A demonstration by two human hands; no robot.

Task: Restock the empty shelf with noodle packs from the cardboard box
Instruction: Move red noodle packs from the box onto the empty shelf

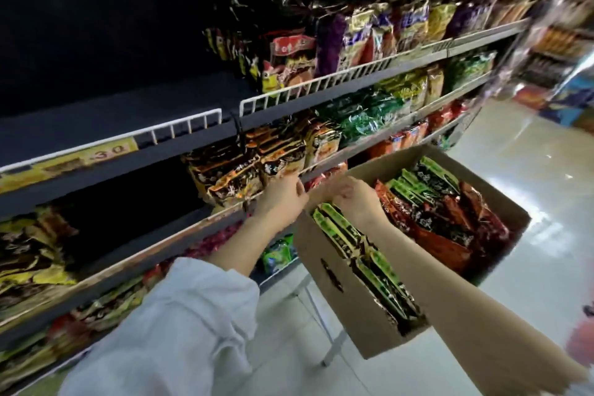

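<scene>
Nearest the camera a pale sleeve (pixel 180 325) ran up the left forearm, and the bare right forearm crossed above the cardboard box (pixel 353 309), which sat at waist height beside the shelving, probably so packs could be lifted straight across. Inside it, green noodle packs (pixel 360 251) stood on edge along the near wall and red noodle packs (pixel 450 219) lay heaped farther in, so plenty of stock remained to move.

Beyond the box rim the left hand (pixel 283 199) reached to the front edge of the middle shelf (pixel 321 170), fingers loosely extended against the black-and-orange packs (pixel 244 170) already standing there, seemingly steadying or straightening them. The right hand (pixel 355 199) hovered just beside it over the box's far corner, its fingers curled; whether they pinched anything could not be told.

Farther up, the empty shelf (pixel 128 112) showed dark and bare behind its white wire rail (pixel 186 125), while to its right purple and red bags (pixel 347 38) crowded the same level.
</scene>
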